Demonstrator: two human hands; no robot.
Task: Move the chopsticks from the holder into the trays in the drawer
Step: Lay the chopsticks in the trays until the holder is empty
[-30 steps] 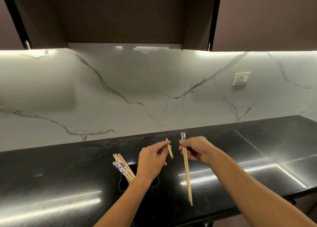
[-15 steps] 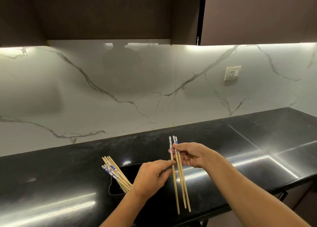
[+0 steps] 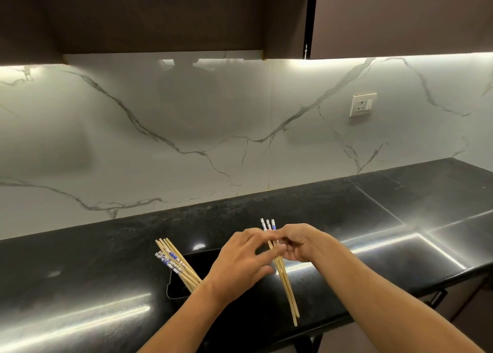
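Between the 2 hands, just above the bench [image 3: 400, 214], the fingers [image 3: 286, 247] of the right hand [image 3: 304, 243] are curling round 3 held chopsticks [image 3: 289, 299] near their patterned tops, gripping them so the plain tips are pointing down toward the bench's near edge. The left hand [image 3: 240, 262] is reaching in with its fingers mostly straight, the tips touching the same sticks and, as far as can be seen, grasping nothing. Just to the left, several remaining chopsticks [image 3: 176, 262] are leaning out of the black holder [image 3: 173, 288], which is standing on the bench. By the look of it, the person is squaring up a small batch lifted from the holder before carrying it off. No drawer or tray is showing, so the next move is probably calling for a firm grip that keeps the 3 sticks parallel while they are being brought down to the drawer and laid lengthwise in a tray.
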